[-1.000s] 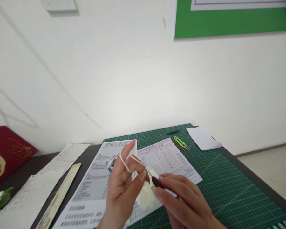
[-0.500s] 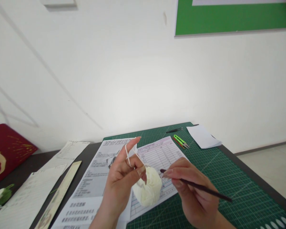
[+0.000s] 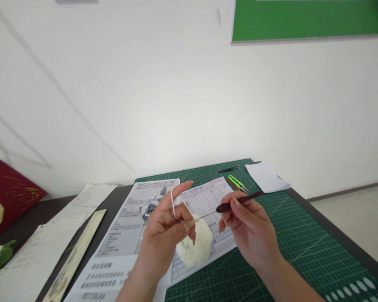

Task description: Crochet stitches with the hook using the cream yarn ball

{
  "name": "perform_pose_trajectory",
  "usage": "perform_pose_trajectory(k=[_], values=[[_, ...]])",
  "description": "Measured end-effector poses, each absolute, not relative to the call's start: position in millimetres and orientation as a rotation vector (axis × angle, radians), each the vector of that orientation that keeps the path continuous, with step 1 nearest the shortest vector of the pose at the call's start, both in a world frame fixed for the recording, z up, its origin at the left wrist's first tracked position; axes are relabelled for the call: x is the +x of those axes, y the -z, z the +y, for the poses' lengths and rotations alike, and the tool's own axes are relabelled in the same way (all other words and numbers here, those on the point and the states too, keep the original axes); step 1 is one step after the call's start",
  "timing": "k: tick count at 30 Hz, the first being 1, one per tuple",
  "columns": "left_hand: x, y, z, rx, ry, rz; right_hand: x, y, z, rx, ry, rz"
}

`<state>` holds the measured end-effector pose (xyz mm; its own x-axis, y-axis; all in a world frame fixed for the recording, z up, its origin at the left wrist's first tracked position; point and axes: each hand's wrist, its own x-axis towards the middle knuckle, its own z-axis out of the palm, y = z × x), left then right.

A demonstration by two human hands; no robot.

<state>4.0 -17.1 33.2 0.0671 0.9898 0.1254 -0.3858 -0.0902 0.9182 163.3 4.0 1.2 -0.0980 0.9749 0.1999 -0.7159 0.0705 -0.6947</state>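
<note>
White yarn (image 3: 172, 197) loops over the raised index finger of my left hand (image 3: 165, 228), and its thumb and other fingers pinch the strand. My right hand (image 3: 250, 224) grips a crochet hook (image 3: 239, 203) by its dark handle. The hook's thin metal shaft points left, its tip by the left hand's pinch; fingers and yarn hide whether a stitch is on it. Below and just behind the left fingertips sits a pale cream ball of yarn (image 3: 195, 247), on a printed form (image 3: 204, 205).
A green cutting mat (image 3: 296, 235) covers the right side of the table. On it lie green thread snips (image 3: 237, 183), dark tweezers (image 3: 229, 169) and white paper (image 3: 267, 177). Leftward are printed sheets (image 3: 113, 235), a ruler (image 3: 78, 253), lined pages (image 3: 53, 247) and a red item (image 3: 12, 197).
My right hand has turned over, so the hook's handle end now points up and right, and its shaft has come to the yarn at my left fingers. The left hand keeps its pinch.
</note>
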Motion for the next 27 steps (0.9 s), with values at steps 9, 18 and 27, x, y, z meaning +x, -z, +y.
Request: perform_pose_trajectory(k=[9,18,27], values=[[2,-29,-17,1.436,-1.526,0.971,157,-1,7,-0.454,-1.702,-0.619],[2,-28,-17,1.551,-1.538,1.049,157,0,8,-0.469,-1.704,-0.604],[6,-29,-17,1.365,-1.558,1.111,157,1,8,-0.476,-1.709,-0.599]])
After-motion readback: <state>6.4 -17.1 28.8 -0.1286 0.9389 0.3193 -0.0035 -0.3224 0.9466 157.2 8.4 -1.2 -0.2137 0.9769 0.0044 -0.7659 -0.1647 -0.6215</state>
